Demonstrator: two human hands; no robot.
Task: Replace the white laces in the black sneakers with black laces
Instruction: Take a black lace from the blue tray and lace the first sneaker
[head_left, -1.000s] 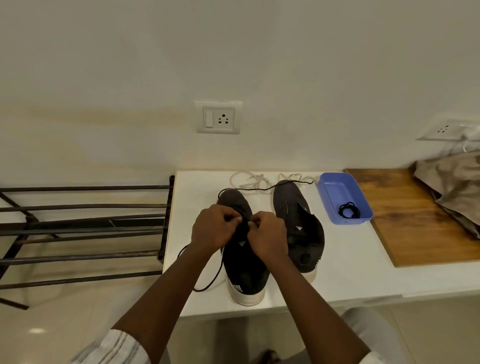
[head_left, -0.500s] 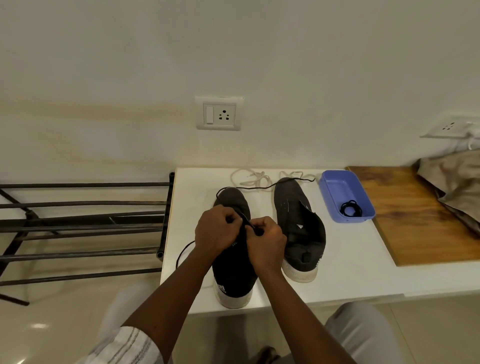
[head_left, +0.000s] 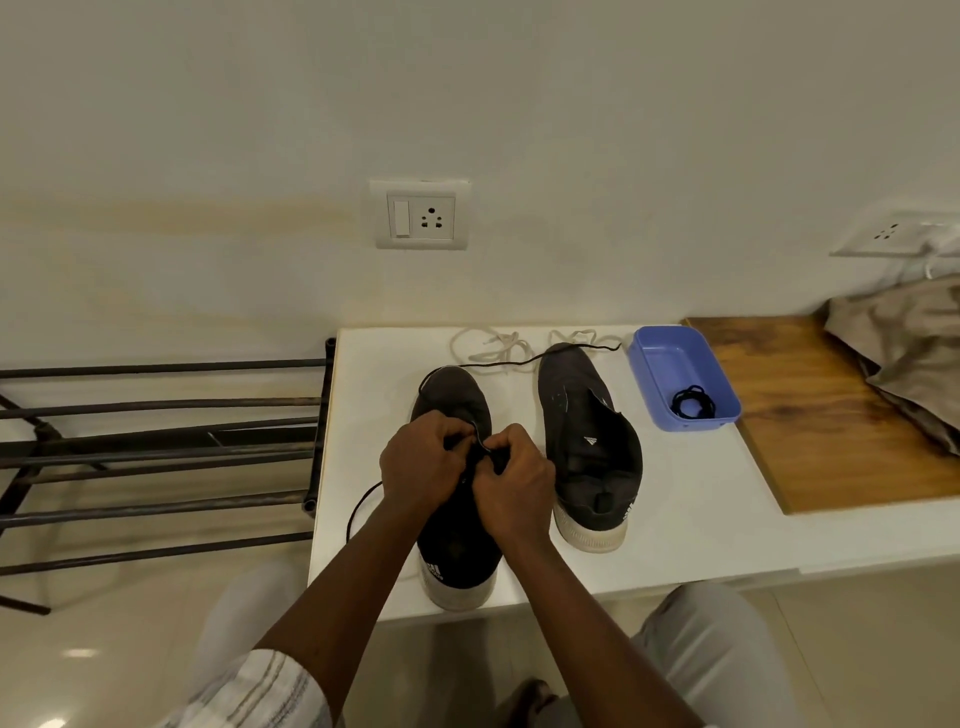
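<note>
Two black sneakers stand on the white table (head_left: 691, 519), toes toward the wall. Over the middle of the left sneaker (head_left: 457, 540) my left hand (head_left: 421, 467) and my right hand (head_left: 514, 478) meet, both with curled fingers pinching a black lace (head_left: 519, 362). That lace runs from the toe across to the right sneaker (head_left: 587, 447) at the back, and another stretch loops out left of my left wrist. The right sneaker has no lace in it. White laces (head_left: 493, 348) lie loose behind both shoes. A coiled black lace (head_left: 693, 402) sits in the blue tray (head_left: 670, 364).
A metal rack (head_left: 156, 457) of dark bars stands left of the table. To the right lie a wooden board (head_left: 831, 431) and a beige cloth (head_left: 914, 348). A wall socket (head_left: 421, 214) is above the table. My knees are below the front edge.
The left sneaker has slid toward the table's front edge and turned slightly. My hands stayed together on the lace at its middle.
</note>
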